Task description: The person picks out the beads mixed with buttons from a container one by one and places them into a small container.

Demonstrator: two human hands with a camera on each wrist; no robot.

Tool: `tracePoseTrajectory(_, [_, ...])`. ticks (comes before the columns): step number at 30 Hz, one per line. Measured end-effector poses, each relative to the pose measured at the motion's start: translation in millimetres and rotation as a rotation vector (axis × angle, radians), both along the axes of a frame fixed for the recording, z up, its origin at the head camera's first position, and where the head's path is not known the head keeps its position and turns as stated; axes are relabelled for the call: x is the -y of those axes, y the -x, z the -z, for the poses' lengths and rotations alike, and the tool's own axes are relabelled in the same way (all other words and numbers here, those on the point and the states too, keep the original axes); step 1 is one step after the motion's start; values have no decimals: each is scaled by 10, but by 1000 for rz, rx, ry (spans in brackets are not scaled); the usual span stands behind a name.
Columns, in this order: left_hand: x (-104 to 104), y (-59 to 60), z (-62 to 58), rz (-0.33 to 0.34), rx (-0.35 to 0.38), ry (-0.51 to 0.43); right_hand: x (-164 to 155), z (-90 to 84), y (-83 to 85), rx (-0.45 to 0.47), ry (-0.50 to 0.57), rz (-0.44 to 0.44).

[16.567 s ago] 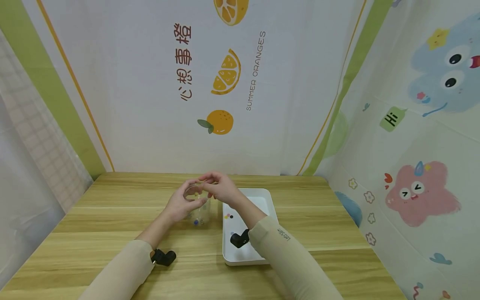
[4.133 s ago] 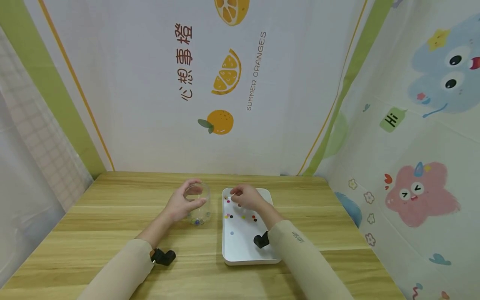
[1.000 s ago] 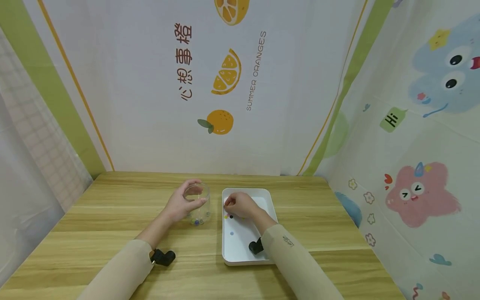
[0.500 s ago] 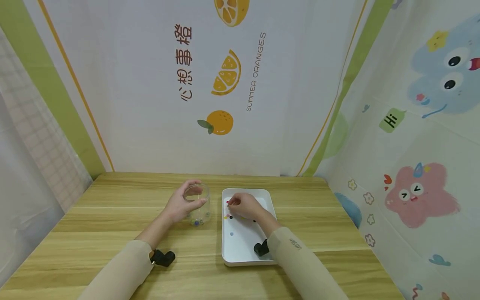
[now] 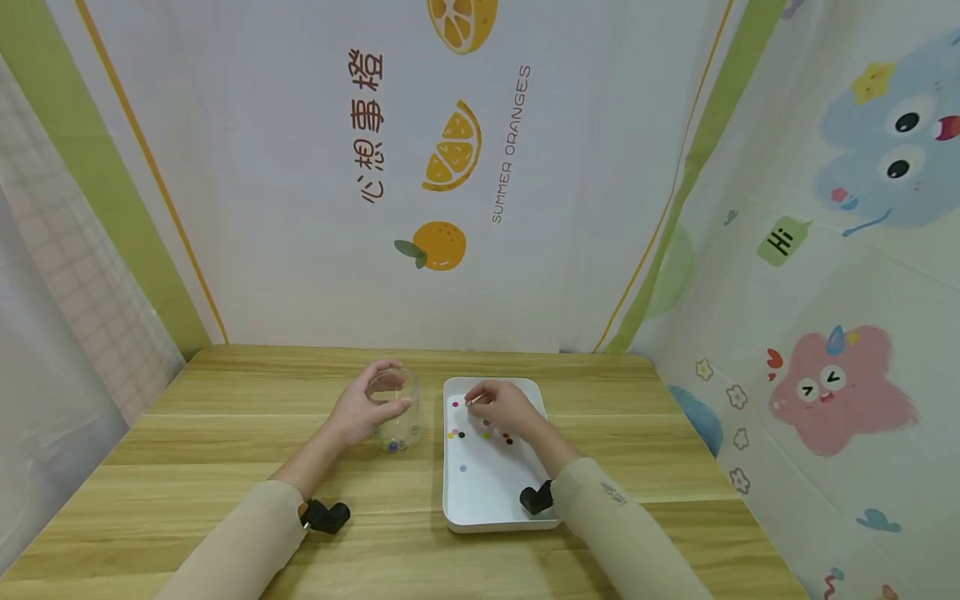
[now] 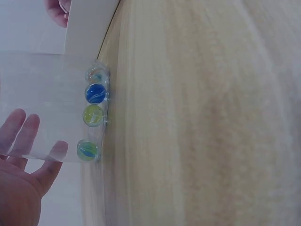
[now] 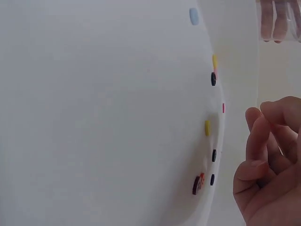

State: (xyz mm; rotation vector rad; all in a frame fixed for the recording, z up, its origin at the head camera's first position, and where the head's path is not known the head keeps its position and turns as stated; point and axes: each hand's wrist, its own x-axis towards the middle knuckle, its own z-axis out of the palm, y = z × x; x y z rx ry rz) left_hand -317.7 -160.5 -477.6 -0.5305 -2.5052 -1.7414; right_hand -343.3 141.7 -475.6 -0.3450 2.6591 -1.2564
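Observation:
My left hand (image 5: 357, 410) grips a clear plastic cup (image 5: 406, 421) upright on the table, thumb in front. In the left wrist view, several glass marbles (image 6: 95, 93) lie at its bottom, among them a blue one and green ones. Over the far half of a white tray (image 5: 480, 500), my right hand (image 5: 504, 406) pinches a small brownish button, mostly hidden by the fingertips. On the tray lie several small flat buttons: a pink one (image 5: 455, 404), a light blue one (image 5: 462, 468), a yellow one (image 7: 207, 128) and black ones (image 7: 213, 79) among them.
The wooden table (image 5: 225, 467) carries the cup with the tray close to its right. A low raised rim surrounds the tray. Behind the table hangs a curtain (image 5: 300, 275) with printed oranges. Black wrist-camera mounts (image 5: 327, 517) stick out from both sleeves.
My right hand has moved from the tray's left edge slightly to the right, with the button in its fingertips, uncovering the pink button and others. My left hand and the cup stay put.

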Motion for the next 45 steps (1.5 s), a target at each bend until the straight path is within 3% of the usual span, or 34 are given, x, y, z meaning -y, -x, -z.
tracePoseTrajectory(12, [11, -7, -11, 6, 4, 1, -99, -89, -81, -7, 169, -22])
tracePoseTrajectory(21, [15, -5, -20, 8, 12, 3, -169, -167, -128, 26, 216, 8])
tracePoseTrajectory(45, [9, -10, -10, 10, 8, 4, -202, -354, -303, 80, 377, -48])
